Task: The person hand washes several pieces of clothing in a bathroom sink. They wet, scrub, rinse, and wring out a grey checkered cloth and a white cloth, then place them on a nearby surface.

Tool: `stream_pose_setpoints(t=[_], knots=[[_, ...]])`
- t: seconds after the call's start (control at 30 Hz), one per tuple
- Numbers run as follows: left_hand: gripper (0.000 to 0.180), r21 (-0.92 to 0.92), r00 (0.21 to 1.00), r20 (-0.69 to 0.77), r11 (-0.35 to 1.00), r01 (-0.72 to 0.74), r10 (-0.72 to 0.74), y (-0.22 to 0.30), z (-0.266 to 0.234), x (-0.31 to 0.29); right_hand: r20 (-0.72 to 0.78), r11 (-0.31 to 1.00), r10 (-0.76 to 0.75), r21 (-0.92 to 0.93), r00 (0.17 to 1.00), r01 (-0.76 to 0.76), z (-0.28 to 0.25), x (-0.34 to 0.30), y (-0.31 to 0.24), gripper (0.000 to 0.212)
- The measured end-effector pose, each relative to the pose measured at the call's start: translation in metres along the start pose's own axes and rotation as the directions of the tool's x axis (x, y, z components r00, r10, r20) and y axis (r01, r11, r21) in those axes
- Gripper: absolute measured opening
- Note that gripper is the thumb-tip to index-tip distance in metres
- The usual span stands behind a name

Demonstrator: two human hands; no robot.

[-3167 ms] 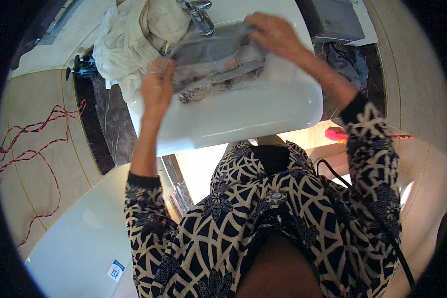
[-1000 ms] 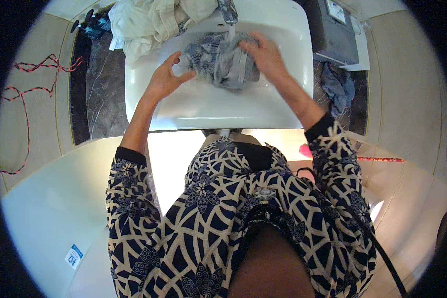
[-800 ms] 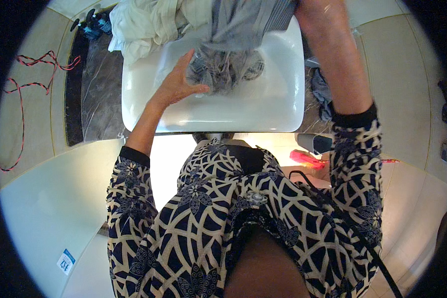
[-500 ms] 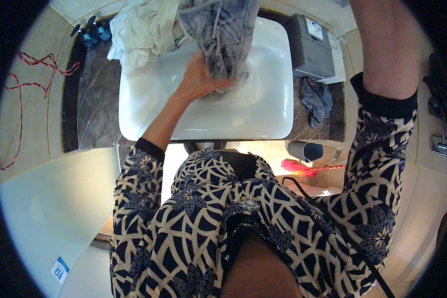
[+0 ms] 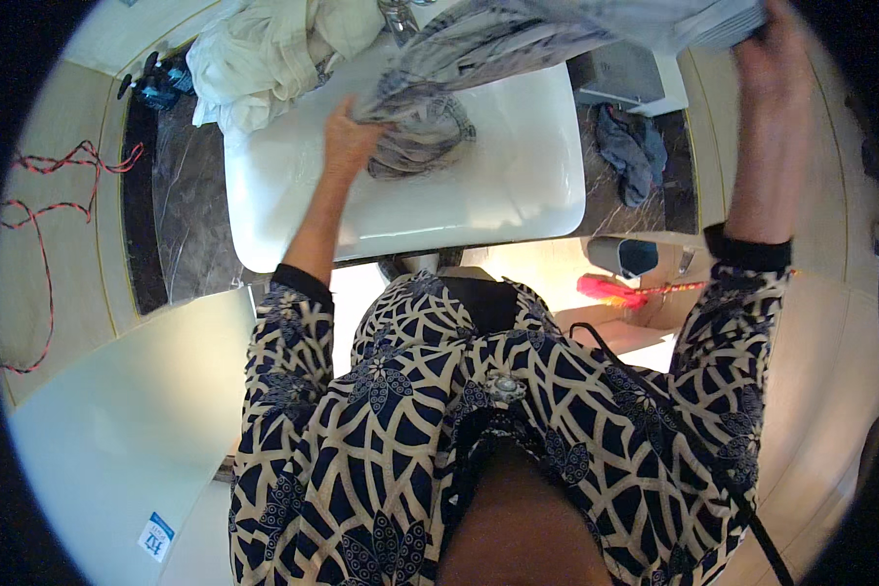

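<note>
A long grey garment with dark streaks stretches across the top of the view between my two hands. My left hand is closed on its lower part over the white sink, and a bunched end hangs down into the basin. My right hand, raised at the upper right, grips the pale ribbed end of the garment. A heap of cream and white cloth lies over the sink's back left corner. Behind the garment, part of a metal faucet shows.
Dark pump bottles stand on the marbled counter at the left. To the right of the sink lie a crumpled dark grey cloth and a grey box. A red and black cord hangs at the left wall.
My right hand has come down into view, and the garment's upper end has swung right with it. The garment now slants instead of hanging. My left hand has shifted slightly left.
</note>
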State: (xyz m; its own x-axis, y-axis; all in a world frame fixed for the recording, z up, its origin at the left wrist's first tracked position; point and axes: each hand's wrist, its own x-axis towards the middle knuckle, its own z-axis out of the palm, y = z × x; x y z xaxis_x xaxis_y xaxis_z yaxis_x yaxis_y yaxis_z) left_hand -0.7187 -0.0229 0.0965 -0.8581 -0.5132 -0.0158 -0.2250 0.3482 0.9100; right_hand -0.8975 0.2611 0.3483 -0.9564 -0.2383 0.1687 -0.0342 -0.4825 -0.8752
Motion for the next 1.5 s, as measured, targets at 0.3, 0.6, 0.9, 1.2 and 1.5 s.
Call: stream_pose_setpoints(t=[0.3,0.6,0.9,1.2,1.5], knots=[[0.033,-0.714,0.997,-0.073,0.698,-0.053,0.001,0.038,-0.076,0.036,-0.304,0.866,0.421,-0.146,0.855,-0.479,-0.078,-0.087,0.212,0.029],[0.030,-0.606,0.951,0.047,0.766,-0.215,0.304,0.104,-0.106,0.044,0.192,0.527,0.839,-0.054,0.509,-0.848,0.013,-0.147,0.259,0.076],[0.020,-0.467,0.813,0.441,0.871,-0.153,0.379,0.110,-0.071,-0.044,0.402,0.021,0.845,0.633,0.352,-0.774,0.074,-0.181,0.294,0.077],[0.040,-0.702,0.745,0.608,0.625,0.343,0.274,0.091,-0.056,-0.103,0.423,0.282,0.691,0.589,0.586,-0.758,0.050,-0.189,0.298,0.041],[0.035,-0.808,0.823,0.242,0.362,0.465,-0.515,-0.026,-0.057,0.009,0.324,0.066,0.850,0.716,0.415,-0.695,0.056,-0.167,0.282,0.038]])
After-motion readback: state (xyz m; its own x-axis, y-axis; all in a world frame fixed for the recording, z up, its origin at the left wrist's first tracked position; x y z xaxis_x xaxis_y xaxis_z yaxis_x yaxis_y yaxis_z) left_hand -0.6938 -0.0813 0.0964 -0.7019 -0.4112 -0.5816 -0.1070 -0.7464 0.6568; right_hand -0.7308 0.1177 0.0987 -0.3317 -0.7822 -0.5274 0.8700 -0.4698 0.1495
